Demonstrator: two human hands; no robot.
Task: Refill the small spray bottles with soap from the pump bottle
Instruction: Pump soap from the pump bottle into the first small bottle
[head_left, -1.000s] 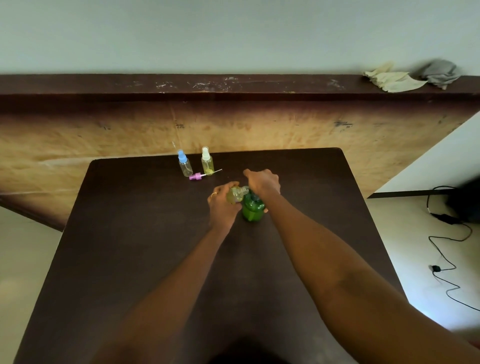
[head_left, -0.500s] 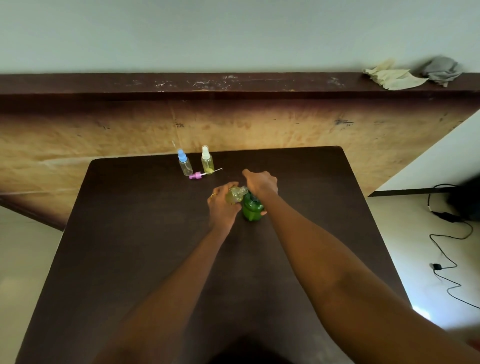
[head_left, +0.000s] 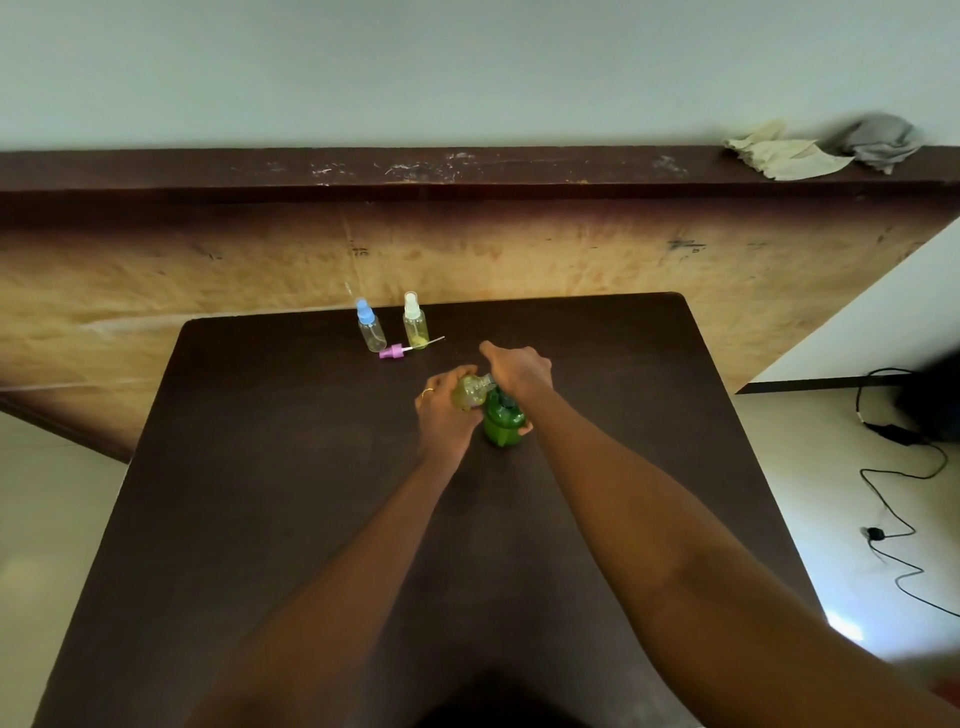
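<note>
Item 1: green pump bottle (head_left: 502, 422), upright on my dark table (head_left: 260, 467), middle of the far half. My right hand (head_left: 519, 371) covers its top, fingers curled down around it.

Item 2: small uncapped bottle (head_left: 470, 393), yellowish, tilted with its neck toward the pump bottle's head. My left hand (head_left: 441, 418) grips it, ring (head_left: 427, 393) on one finger. My two hands sit close together, each clamped on its own bottle.

Item 3: blue-capped spray bottle (head_left: 370, 328), upright near the far edge.

Item 4: white-capped spray bottle (head_left: 414, 323), upright just beside it, some yellow liquid at the bottom.

Item 5: pink spray head (head_left: 393, 352) with its tube, lying flat in front of those two.

Item 6: beige cloth (head_left: 782, 157) and grey cloth (head_left: 880, 140), on the ledge (head_left: 363, 169) beyond.
</note>
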